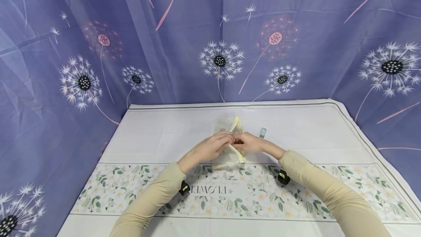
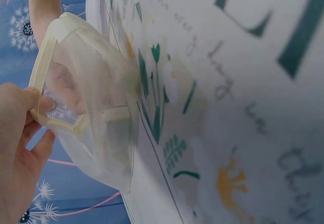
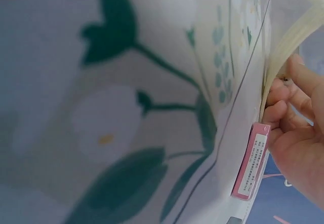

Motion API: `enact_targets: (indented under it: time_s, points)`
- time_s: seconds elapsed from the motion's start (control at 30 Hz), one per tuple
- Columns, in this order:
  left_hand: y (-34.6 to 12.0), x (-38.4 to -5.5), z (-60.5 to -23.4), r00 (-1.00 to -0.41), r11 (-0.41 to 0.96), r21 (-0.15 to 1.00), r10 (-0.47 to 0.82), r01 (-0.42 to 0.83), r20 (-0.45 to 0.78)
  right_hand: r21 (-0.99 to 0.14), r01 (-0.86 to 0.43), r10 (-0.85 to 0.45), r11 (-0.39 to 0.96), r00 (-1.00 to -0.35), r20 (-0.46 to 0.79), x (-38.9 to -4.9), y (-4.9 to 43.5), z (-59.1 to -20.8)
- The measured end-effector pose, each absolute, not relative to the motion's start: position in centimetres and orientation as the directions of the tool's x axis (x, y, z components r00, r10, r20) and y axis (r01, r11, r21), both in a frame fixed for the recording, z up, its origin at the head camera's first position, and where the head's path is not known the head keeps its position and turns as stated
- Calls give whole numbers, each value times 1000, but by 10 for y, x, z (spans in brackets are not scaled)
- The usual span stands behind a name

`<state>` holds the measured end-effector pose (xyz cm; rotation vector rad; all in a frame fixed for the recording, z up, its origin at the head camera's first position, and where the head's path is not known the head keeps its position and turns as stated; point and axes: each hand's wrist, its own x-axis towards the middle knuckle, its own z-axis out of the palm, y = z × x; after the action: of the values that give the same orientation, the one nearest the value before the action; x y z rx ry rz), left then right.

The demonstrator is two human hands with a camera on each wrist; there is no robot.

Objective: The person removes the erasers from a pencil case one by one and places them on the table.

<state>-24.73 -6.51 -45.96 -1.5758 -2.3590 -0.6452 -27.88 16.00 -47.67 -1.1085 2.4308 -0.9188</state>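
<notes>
A see-through mesh pouch (image 1: 227, 160) with pale yellow zipper edging lies on the table, its mouth spread apart. My left hand (image 1: 217, 145) pinches the left edge of the mouth between thumb and fingers; the left wrist view shows this yellow edging (image 2: 43, 64) up close. My right hand (image 1: 246, 142) reaches over the right edge into the mouth, fingers curled. What its fingertips hold, if anything, is hidden. Through the mesh shows a pale boxy item (image 2: 117, 125). A pink box with a white label (image 3: 251, 160) sits beside the right hand in the right wrist view.
A small teal-topped item (image 1: 262, 132) lies right of the pouch. Beneath everything spreads a white tablecloth (image 1: 171, 127) with a printed flower band. A purple dandelion curtain (image 1: 184, 46) hangs behind and at both sides.
</notes>
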Motion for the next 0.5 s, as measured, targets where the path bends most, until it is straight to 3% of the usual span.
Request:
enact_targets:
  time_s: [0.23,0.5]
  points:
    - [-66,-247,-461,-390,325,222,820,919,418,-658,-564,-773,498,-633,-43,-278,162,-474]
    - [-66,-245,-458,-452,385,244,812,890,369,-614,-613,-753,497,-656,44,-280,165,-475]
